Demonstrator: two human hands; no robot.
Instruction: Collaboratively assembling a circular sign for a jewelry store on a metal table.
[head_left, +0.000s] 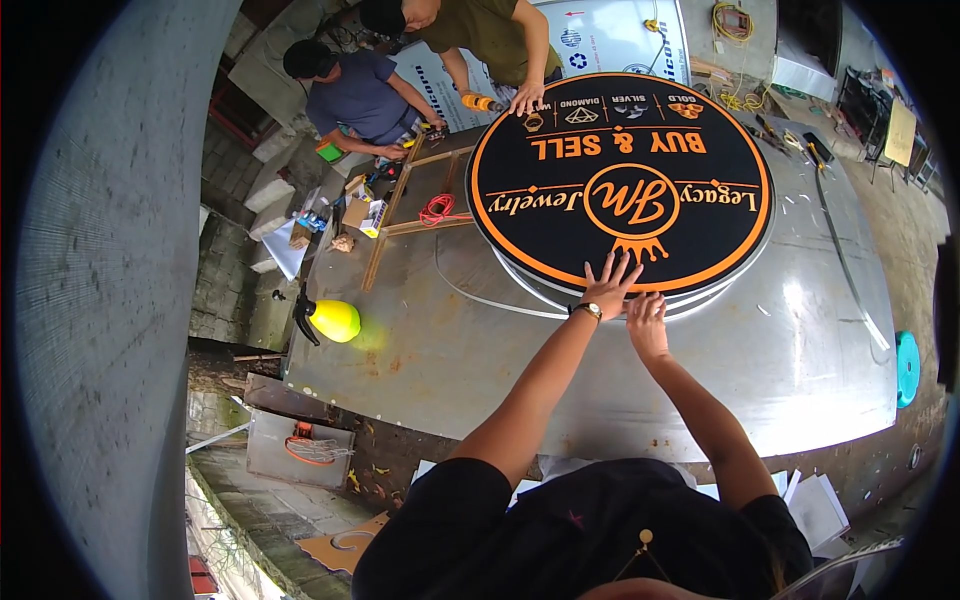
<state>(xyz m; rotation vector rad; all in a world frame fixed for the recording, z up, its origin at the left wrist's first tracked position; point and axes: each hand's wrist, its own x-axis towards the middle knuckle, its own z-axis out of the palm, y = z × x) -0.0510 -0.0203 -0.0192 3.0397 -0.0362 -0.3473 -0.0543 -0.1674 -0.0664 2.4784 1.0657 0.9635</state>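
A large round sign (540,235), black with an orange ring and orange and white lettering, lies on a grey metal table (600,385). It appears upside down to me, and pale rim layers show beneath its near edge. My left hand (608,288), with a watch (592,310) at its wrist, rests on that edge, fingers spread flat over the black face by the orange crown. Just right of it, my right hand (647,315) has its fingers bent close together on the rim. The undersides of its fingers are hidden.
Two people work beyond the table; one, in an olive shirt (490,40), holds a yellow-orange power tool (482,102) at the sign's far edge. A yellow spray bottle (335,321) stands left. Red cord (438,210) lies on a wooden frame (395,205). A long strip (840,245) lies right.
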